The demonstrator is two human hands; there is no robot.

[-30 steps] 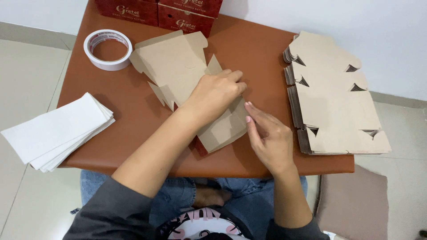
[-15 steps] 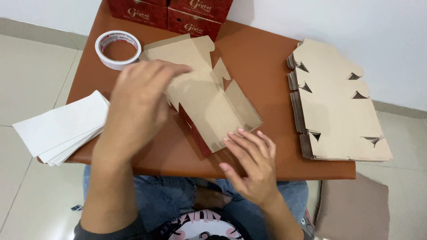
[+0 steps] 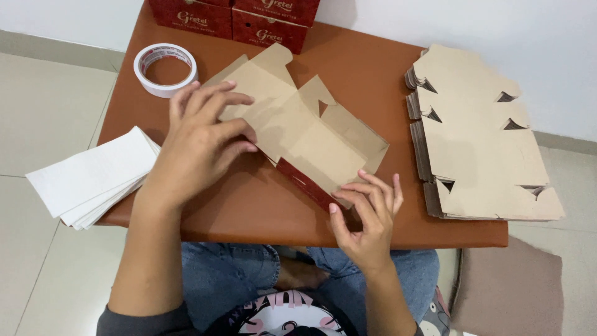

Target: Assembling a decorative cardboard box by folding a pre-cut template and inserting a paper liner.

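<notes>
Brown table [image 3: 261,205], tape roll [image 3: 165,70], white sheets [image 3: 93,177], cardboard blanks [image 3: 479,137] (stacked), unfolded box [image 3: 298,127]

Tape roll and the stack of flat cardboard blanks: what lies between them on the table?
In the head view, the unfolded cardboard box lies between the tape roll and the stack of blanks.
</notes>
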